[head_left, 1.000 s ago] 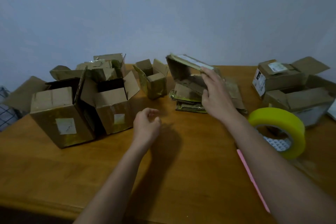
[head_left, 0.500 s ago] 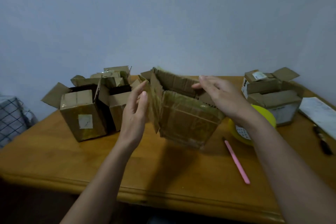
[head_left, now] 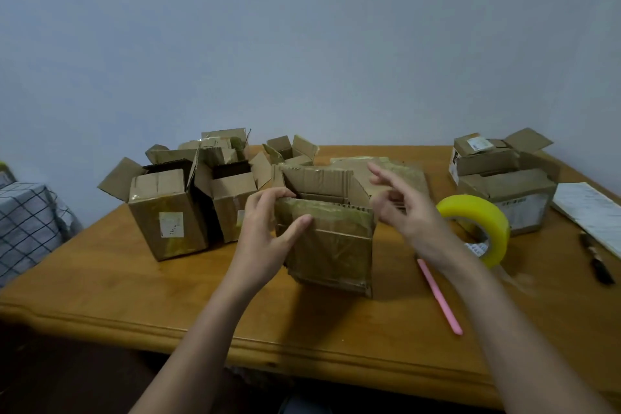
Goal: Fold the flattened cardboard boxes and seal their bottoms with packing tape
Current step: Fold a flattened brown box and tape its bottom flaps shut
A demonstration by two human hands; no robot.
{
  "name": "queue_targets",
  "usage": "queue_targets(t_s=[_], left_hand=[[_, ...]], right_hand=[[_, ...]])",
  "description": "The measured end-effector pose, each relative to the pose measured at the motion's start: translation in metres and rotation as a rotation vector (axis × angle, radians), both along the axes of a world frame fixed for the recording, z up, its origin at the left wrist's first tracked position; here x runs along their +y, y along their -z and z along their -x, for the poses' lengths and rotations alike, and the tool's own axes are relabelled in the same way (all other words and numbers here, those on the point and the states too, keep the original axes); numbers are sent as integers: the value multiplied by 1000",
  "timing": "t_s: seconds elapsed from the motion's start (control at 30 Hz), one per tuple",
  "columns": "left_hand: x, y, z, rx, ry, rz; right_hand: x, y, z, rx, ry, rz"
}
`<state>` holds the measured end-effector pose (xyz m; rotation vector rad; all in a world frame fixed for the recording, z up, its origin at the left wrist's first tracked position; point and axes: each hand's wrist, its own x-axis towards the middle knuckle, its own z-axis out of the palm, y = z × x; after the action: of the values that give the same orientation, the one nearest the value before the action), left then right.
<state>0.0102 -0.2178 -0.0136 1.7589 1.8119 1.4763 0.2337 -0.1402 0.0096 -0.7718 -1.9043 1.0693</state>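
Note:
A worn brown cardboard box [head_left: 331, 252], opened into shape with old tape on its sides, is held above the middle of the wooden table [head_left: 134, 286]. My left hand [head_left: 268, 228] grips its near left edge, thumb on the front panel and fingers over the top rim. My right hand [head_left: 403, 208] hovers at the box's right side, blurred, fingers spread, holding nothing. A yellow roll of packing tape [head_left: 484, 222] stands on edge to the right. A stack of flattened boxes [head_left: 393, 168] lies behind the held box.
Several folded boxes [head_left: 168, 212] crowd the back left of the table. More boxes [head_left: 504, 185] stand at the back right. A pink pen [head_left: 440, 299] lies right of the box, a dark knife [head_left: 596, 259] and white paper [head_left: 591, 212] at the far right. A checked cloth [head_left: 27, 222] is off the left edge.
The box was lifted off the flat stack and brought toward me, then opened into shape. My left hand took hold of its left edge; my right hand came off it.

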Motion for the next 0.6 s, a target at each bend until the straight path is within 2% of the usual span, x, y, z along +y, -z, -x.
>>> queue_targets(t_s=[0.1,0.2,0.4,0.6], left_hand=[[2,0,-2,26,-27,-44],[3,-1,-6,1,11,-98],[-1,-1,-3,-58,93,-132],[4,1,-1,-175,-63,-127]], right_hand=[[-8,22,0,-58,69,-80],[-8,35,4,10,167,-125],[5,39,10,-28,112,-120],[8,38,17,32,249,-74]])
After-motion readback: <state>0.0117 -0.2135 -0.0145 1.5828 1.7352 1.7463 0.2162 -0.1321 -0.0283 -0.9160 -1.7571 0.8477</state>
